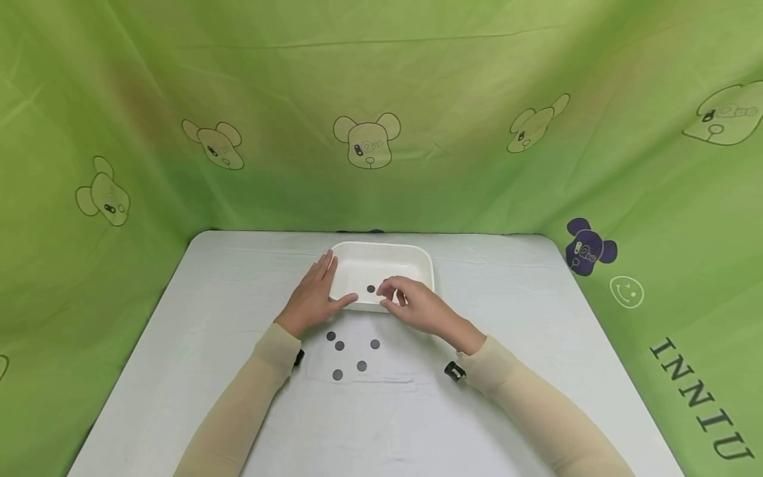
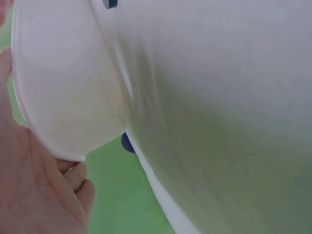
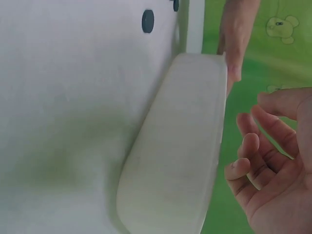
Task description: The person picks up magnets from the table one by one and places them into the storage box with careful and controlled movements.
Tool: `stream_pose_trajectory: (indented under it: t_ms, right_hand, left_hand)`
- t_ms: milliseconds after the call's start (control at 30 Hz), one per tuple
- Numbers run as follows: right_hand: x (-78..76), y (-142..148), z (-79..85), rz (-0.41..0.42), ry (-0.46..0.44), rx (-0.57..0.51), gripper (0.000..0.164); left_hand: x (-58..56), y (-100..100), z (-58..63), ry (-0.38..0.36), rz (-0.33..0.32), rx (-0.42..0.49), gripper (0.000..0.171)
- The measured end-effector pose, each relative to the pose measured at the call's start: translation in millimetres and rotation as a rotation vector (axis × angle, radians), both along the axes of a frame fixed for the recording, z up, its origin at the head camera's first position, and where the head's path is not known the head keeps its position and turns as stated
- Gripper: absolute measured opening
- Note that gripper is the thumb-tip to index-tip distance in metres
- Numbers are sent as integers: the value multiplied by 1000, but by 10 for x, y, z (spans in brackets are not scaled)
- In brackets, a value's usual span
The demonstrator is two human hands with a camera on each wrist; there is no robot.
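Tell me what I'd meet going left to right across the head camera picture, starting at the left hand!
Left hand → a dark disc in the white tray → right hand → purple bear → dark INNIU letters.

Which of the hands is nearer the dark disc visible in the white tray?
Right. The right hand hovers beside the disc; the left hand, farther off, touches the left end of the tray.

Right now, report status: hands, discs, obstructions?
Left hand touching white tray. Right hand over tray's near rim, apparently empty. Five dark discs on table, at least one in tray. No obstruction visible.
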State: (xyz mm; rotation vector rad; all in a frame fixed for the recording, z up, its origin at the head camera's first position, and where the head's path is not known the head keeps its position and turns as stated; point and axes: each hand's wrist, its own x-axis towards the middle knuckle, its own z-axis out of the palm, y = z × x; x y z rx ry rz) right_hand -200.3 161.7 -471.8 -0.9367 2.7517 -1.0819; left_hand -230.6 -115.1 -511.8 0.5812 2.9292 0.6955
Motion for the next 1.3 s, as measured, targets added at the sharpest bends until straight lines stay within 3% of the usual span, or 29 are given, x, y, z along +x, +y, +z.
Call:
stream_pose_trajectory:
  t_ms: [233,567,800,1300]
  right_hand:
    - [171,27,-12,24,-1,18,14]
    - [313,53,-183,67,-16,32,15]
    - [345,39,-324,103,-33,36,15]
    - [390,-90,-457,74,-55,136,17]
  left_hand:
    - [5,-3,-2,2,-3,-2,107]
    - [12,-5,5,15,-4,7,107]
    - [8,-5,-8,19,-3,5,107]
    - [0,-9,-19,26,-9,8,106]
